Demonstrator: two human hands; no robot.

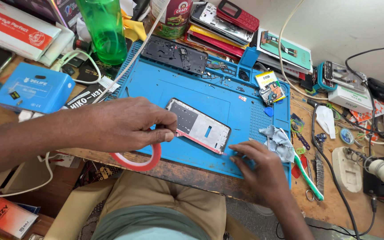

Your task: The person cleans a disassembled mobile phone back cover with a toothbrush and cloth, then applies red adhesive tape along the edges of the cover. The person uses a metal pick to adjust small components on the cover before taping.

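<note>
A phone frame with a metal inner plate lies on a blue repair mat. My left hand holds a roll of red adhesive tape and pinches the tape's strip against the frame's near left edge. The red strip runs along that near edge toward my right hand, whose fingertips press down on the mat at the frame's right corner. A second dark phone housing rests at the mat's far side.
A green plastic bottle and a blue box stand to the left. Stacked phones sit at the back. A grey cloth, a green-handled toothbrush, tweezers, cables and small parts crowd the right side.
</note>
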